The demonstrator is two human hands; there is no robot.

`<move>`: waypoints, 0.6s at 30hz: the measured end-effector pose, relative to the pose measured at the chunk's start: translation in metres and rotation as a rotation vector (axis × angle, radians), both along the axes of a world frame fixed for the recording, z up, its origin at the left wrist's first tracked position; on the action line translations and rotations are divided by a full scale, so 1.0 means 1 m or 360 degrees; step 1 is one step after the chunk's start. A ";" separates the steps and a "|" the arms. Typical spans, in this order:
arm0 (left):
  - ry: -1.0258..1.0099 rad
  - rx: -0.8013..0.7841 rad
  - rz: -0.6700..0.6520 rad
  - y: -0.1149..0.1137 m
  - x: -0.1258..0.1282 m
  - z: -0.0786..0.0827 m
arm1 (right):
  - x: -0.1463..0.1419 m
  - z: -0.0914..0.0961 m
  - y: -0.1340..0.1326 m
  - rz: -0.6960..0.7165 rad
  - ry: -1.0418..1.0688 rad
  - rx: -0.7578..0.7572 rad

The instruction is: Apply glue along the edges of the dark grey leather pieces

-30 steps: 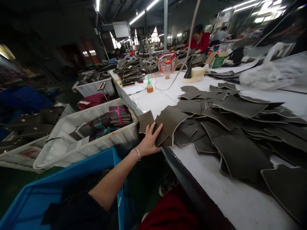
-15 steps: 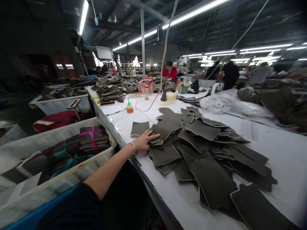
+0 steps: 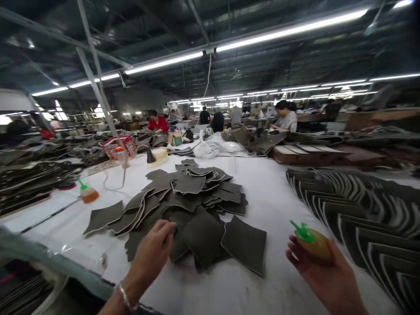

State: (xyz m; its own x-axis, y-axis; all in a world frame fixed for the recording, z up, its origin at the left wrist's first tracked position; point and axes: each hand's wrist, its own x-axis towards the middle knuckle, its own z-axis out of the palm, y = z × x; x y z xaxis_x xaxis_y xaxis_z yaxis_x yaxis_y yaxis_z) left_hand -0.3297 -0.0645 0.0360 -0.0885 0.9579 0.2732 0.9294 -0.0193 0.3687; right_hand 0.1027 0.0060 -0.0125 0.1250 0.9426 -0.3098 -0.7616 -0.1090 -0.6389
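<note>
A heap of dark grey-brown cut leather pieces lies spread on the white table. My left hand, with a bracelet at the wrist, rests on the near edge of the heap with its fingers curled onto a piece. My right hand is at the lower right and holds a small amber glue bottle with a green nozzle, its fingers wrapped under the bottle.
Fanned rows of cut pieces lie at the right. A second glue bottle, a red box, a white plastic bag and more stacks stand farther off. Other people work at the far tables.
The view has swung right and up. My left hand has drawn back along the heap towards me. My right hand has come into view holding the glue bottle.
</note>
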 end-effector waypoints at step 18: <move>0.0347 -0.0780 -0.0482 0.060 0.236 0.003 | 0.046 0.006 -0.060 -0.0150 -0.0562 0.0326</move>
